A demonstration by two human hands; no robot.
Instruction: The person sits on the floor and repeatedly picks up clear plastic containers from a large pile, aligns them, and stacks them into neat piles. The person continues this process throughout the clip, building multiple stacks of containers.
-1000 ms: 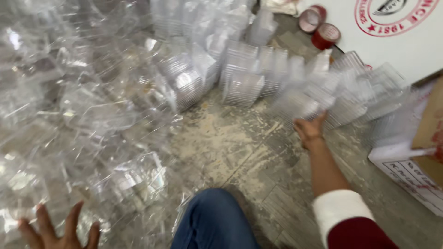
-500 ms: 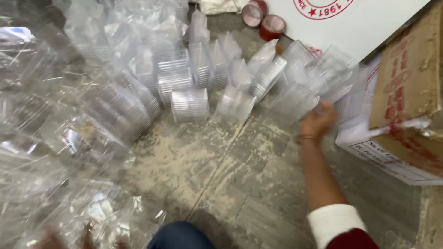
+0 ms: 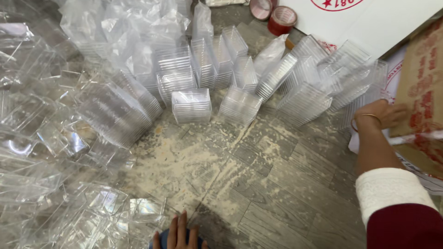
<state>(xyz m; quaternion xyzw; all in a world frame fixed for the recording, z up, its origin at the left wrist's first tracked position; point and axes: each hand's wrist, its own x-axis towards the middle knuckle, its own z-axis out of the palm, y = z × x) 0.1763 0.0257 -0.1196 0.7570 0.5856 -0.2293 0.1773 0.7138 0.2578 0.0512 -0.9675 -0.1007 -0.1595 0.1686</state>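
Note:
My right hand [image 3: 382, 115], a thin bangle on its wrist, reaches to the far right. It lies against the rightmost stack of clear plastic containers [image 3: 355, 87], beside a cardboard box [image 3: 422, 87]. The box flap hides its fingertips, so I cannot see what they hold. My left hand [image 3: 177, 232] rests at the bottom edge on my blue-clad knee [image 3: 159, 240], fingers spread and holding nothing. Several nested stacks of clear containers [image 3: 191, 106] lean in an arc across the floor ahead.
Loose clear plastic lids and bags [image 3: 50, 152] are heaped on the left. Sawdust-like crumbs [image 3: 203, 157] cover the grey wood-look floor. Two red tape rolls [image 3: 281, 19] lie at the top beside a white board [image 3: 369, 23].
My right hand has moved right, from the middle stacks to the box edge. My left hand has come off the plastic heap onto my knee. The view has shifted right.

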